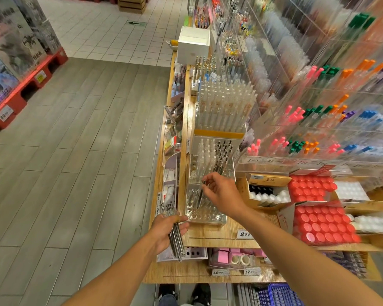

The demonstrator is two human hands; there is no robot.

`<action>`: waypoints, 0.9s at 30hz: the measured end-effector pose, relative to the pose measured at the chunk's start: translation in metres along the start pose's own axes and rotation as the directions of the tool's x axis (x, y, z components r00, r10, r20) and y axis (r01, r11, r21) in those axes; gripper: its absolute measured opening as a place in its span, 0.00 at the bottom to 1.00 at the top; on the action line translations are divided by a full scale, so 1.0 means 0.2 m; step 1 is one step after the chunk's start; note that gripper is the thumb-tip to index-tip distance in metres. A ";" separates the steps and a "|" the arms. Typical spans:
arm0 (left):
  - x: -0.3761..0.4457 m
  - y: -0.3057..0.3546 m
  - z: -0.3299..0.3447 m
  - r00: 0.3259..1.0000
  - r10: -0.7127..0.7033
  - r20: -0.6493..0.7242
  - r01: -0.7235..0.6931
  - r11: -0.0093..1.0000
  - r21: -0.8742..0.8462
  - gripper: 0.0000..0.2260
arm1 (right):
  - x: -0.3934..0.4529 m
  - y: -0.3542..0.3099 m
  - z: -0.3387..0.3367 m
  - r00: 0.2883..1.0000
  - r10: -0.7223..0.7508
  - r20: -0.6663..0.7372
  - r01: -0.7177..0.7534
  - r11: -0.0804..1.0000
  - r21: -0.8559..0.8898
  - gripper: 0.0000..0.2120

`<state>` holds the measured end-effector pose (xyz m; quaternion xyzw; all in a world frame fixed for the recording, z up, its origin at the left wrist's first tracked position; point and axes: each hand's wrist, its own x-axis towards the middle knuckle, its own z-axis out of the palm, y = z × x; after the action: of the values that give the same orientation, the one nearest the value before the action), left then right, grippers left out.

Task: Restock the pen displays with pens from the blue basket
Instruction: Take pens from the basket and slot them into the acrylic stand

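Observation:
My left hand [167,230] grips a bundle of clear pens [175,235] at the shelf's left front corner. Over a clear acrylic pen display [208,219] with many open holes, my right hand [221,192] pinches a single dark pen [201,194], its tip down among the holes. A few pens stand in that display's left rows. Behind it stands a second display [212,166] with clear and dark pens. The blue basket [279,294] sits on the floor at the bottom edge, below the shelf.
A tall block of clear pens [226,107] stands further back. Boxes of red-capped bottles [321,226] and white-capped bottles [268,195] fill the shelf to the right. Racks of coloured pens [318,115] rise on the right. Wood-look aisle floor [75,162] lies left.

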<state>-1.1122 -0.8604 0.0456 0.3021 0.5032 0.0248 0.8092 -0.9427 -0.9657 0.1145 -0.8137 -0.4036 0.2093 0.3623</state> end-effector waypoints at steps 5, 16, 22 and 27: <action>0.01 0.00 0.01 1.000 0.003 -0.009 -0.003 1.000 -0.031 0.11 | -0.03 0.02 0.06 0.996 -0.089 -0.017 0.086 0.988 -0.127 0.07; 0.03 -0.01 0.01 1.000 0.000 -0.016 0.000 1.000 0.028 0.09 | -0.05 0.05 0.14 0.981 -0.195 0.010 0.191 0.953 -0.236 0.06; 0.04 -0.01 0.01 1.000 -0.019 0.012 0.018 0.999 0.043 0.04 | -0.01 0.06 0.16 0.979 -0.200 0.037 0.202 0.932 -0.302 0.05; 0.04 0.00 0.01 1.000 0.014 0.028 -0.013 1.000 -0.006 0.07 | 0.02 0.08 0.20 0.982 -0.159 0.105 0.186 0.911 -0.369 0.05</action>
<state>-1.1065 -0.8593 0.0402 0.3034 0.4896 0.0275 0.8170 -0.9573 -0.9530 0.0761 -0.8211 -0.5193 0.1245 0.2015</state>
